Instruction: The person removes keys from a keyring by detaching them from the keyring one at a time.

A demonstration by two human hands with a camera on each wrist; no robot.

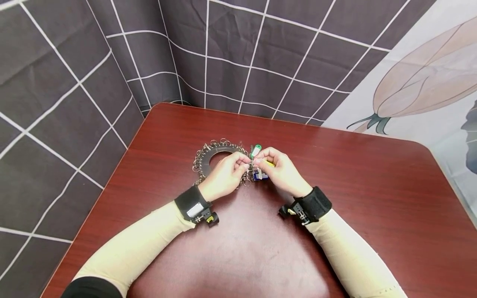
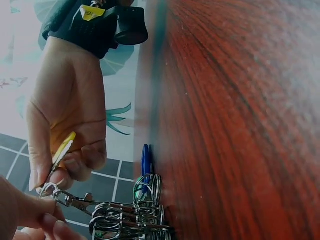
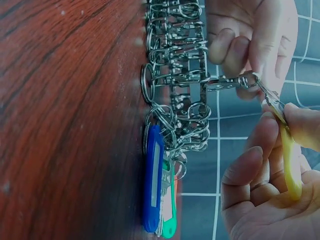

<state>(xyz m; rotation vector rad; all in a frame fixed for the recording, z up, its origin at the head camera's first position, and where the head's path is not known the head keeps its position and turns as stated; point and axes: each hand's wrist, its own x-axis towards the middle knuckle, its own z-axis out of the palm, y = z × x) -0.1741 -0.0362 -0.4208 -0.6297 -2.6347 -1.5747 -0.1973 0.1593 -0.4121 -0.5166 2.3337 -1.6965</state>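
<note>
A large dark ring [image 1: 205,160], hung all round with metal clasps and small split rings, lies on the table. Over its right edge my left hand [image 1: 224,174] pinches a small split ring [image 2: 49,189], which joins a metal clasp [image 3: 222,82] raised from the bunch. My right hand [image 1: 281,170], close against the left fingertips, pinches a key [image 3: 274,104] with a yellow tag [image 3: 291,165]. The key's tip is right at the split ring. Below the hands hang a blue tag [image 3: 152,182] and a green tag [image 3: 169,215], with keys between them.
The reddish-brown wooden table [image 1: 372,198] extends around both arms. Behind it and on the left hangs a dark curtain [image 1: 231,45] with a white grid. A pale flower-patterned cloth [image 1: 421,82] hangs at the right. Each wrist wears a black strap [image 1: 314,203] with a small camera.
</note>
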